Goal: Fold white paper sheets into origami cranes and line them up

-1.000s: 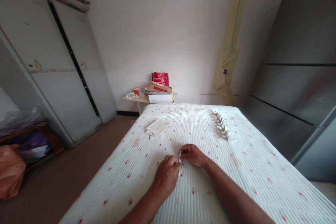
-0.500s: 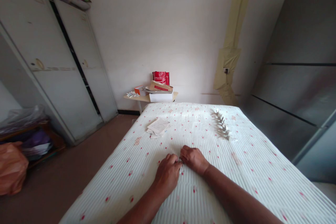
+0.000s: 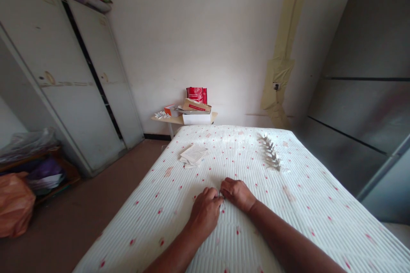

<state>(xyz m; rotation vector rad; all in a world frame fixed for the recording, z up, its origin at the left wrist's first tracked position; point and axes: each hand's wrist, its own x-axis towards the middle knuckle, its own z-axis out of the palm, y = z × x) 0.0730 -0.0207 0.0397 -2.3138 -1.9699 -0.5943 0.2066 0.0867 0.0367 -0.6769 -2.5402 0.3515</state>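
Observation:
My left hand (image 3: 206, 209) and my right hand (image 3: 237, 193) meet over the middle of the bed, fingers closed in a pinch. Between them is a small whitish piece of folded paper (image 3: 222, 206), mostly hidden by the fingers. Farther off to the left lies a loose pile of printed paper sheets (image 3: 193, 155). Several folded paper cranes (image 3: 270, 152) stand in a row to the right, beyond my right hand.
The hands work above a white ribbed bedcover (image 3: 153, 234) with small red flowers. Past the bed's far edge, a small table (image 3: 156, 118) bears a white box (image 3: 196, 118), cardboard and a red bag (image 3: 196, 94). Cabinets (image 3: 96, 81) stand at the left.
Both hands stay in nearly the same place, pinched together around the small paper piece. The sheets and the row of cranes have not moved.

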